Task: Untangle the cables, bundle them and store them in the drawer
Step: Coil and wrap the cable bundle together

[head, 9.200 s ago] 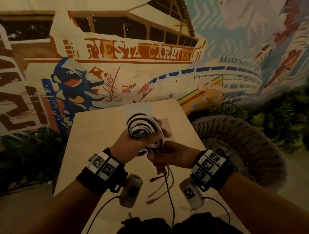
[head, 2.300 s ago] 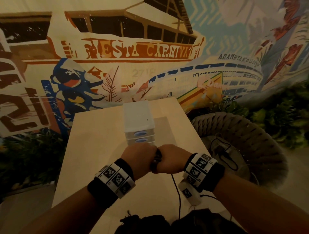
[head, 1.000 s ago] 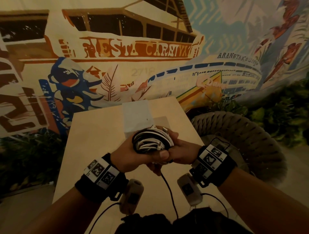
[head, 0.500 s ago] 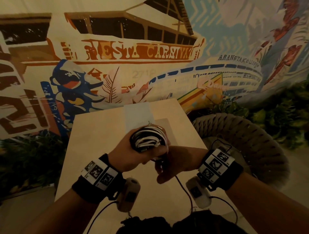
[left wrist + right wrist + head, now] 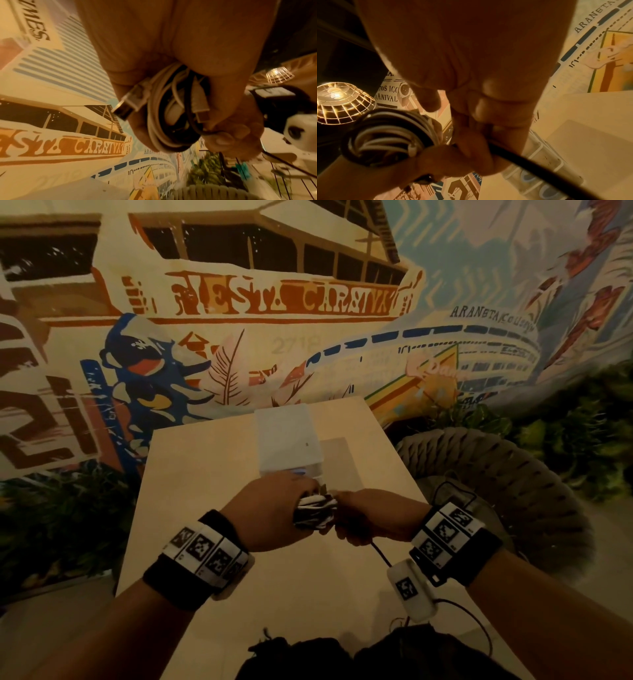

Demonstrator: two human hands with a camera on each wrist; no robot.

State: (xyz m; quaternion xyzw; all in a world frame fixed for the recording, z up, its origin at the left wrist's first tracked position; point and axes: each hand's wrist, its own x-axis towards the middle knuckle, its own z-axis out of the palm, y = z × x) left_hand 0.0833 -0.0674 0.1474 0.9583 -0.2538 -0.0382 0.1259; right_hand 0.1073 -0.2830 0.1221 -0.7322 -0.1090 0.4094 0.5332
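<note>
Both hands gripping: left hand [image 5: 270, 510] holds white-and-black cable bundle [image 5: 313, 508]; right hand [image 5: 371, 517] pinches loose black cable [image 5: 539, 165].

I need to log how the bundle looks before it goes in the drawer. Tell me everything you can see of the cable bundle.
The cable bundle is a tight coil of white and black cords, seemingly plastic-jacketed, with two USB-type plugs poking out. The left hand grips the coil above the table, in front of the white drawer unit. The right hand holds a black cord that runs off the coil and trails toward the person.
</note>
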